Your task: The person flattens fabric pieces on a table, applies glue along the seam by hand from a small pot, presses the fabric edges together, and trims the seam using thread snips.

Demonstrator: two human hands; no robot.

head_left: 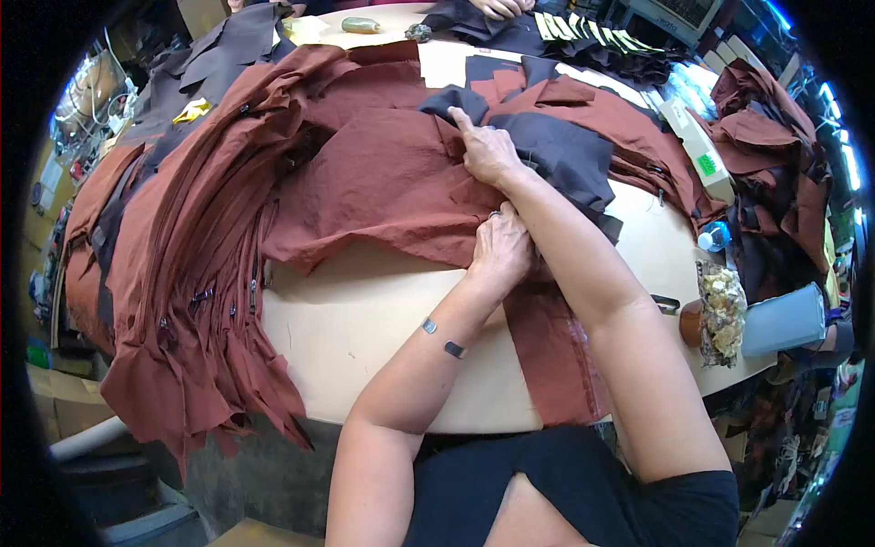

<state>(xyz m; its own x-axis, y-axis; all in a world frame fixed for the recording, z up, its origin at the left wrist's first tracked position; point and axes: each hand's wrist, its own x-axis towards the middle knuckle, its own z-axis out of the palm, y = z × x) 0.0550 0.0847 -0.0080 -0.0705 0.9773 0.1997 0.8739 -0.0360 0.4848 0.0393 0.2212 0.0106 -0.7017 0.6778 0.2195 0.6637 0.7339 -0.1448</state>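
Note:
A rust-red fabric piece (365,178) lies across the middle of the table, with a dark grey piece (565,150) joined or laid at its right. My right hand (488,150) rests on the fabric where the two colours meet, its index finger stretched toward the dark part. Just below it, my left hand (501,242) is at the lower edge of the red fabric, fingers bent; what they hold, if anything, is hidden. A red strip (551,356) hangs down toward the table's front edge under my right forearm.
On the left lies a thick stack of red pieces with zippers (191,255). At right are a white box (697,150), a bottle cap end (714,237), a bag of snacks (722,314) and a blue container (784,319). Another person's hand (501,7) is at the far edge.

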